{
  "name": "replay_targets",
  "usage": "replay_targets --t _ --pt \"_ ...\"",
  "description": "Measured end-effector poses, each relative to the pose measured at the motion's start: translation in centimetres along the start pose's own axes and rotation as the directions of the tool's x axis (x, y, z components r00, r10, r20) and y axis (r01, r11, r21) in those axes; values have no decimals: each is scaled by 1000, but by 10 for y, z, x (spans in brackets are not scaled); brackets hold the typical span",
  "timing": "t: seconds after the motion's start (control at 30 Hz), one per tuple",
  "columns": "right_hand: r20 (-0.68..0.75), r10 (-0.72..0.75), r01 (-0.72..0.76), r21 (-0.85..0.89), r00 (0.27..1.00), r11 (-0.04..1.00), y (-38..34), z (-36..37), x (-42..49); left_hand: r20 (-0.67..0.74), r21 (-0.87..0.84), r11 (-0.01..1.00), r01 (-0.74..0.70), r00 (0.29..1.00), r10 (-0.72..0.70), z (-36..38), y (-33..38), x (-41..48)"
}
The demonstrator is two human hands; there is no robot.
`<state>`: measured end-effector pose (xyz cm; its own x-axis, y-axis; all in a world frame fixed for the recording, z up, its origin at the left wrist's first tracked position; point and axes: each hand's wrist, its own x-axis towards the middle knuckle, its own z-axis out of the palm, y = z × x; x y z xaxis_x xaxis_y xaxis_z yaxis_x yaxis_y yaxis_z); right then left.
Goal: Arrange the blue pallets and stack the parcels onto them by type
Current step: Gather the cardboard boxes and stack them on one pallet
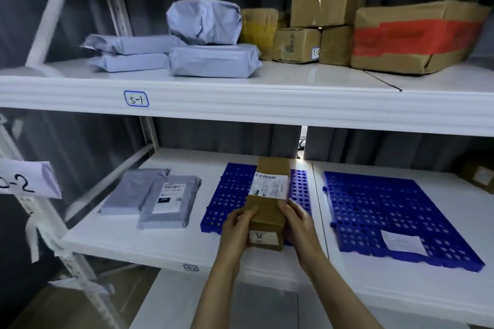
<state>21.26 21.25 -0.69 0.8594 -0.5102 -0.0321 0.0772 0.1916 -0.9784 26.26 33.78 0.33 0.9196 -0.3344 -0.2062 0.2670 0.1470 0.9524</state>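
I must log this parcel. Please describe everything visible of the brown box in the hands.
The cardboard box is long, narrow and closed, with a white printed label on top and a smaller one on its near end. The left hand and right hand grip its near end, over the left blue pallet.

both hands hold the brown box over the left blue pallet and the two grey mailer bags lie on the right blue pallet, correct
Not quite. The head view shows the grey mailer bags on the bare lower shelf, left of the left blue pallet. The right blue pallet bears only a white sheet. The left hand and right hand do hold the brown box there.
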Motion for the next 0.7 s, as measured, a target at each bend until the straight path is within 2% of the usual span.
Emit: replay_targets --t 0.17,0.37,0.57,0.7 --pt "-110 -47 45 -23 993 999 -5 -1 6 59 16 1000 -21 998 20 23 -1 17" --pt "-269 -95 75 -85 959 994 -12 -52 12 158 108 992 -63 986 45 82 -26 32" --pt "-432 -104 45 -145 896 988 -14 -107 18 334 100 995 28 940 -60 138 -43 35" --pt "-452 -91 12 -174 887 985 -13 -133 29 386 148 988 37 918 -92 160 -54 42"
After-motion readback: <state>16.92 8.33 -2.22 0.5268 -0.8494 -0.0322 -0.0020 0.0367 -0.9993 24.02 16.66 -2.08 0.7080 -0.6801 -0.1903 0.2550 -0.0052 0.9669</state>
